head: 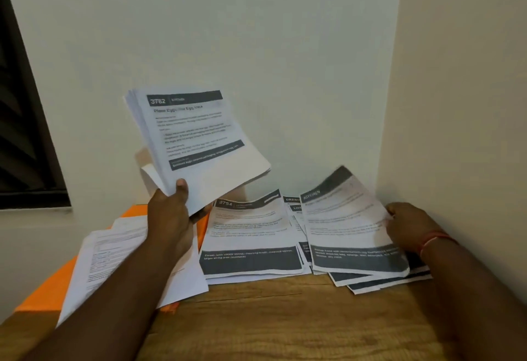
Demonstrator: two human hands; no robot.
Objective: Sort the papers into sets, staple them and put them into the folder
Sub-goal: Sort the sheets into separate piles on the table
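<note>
My left hand [171,215] grips a thick stack of printed papers [196,138] by its lower corner and holds it up above the table; the top sheet has a dark header bar. My right hand [407,229] pinches the right edge of a single sheet headed "KITCHEN" [348,218], its top lifted off the right pile [370,278]. A middle pile [251,235] with a dark footer band lies flat between my hands. An orange folder [51,286] lies at the left under loose white sheets [114,258].
The wooden table [285,320] stands in a corner, with a white wall behind and a cream wall on the right. A dark window frame [22,132] is at the left. Bare wood shows along the near edge.
</note>
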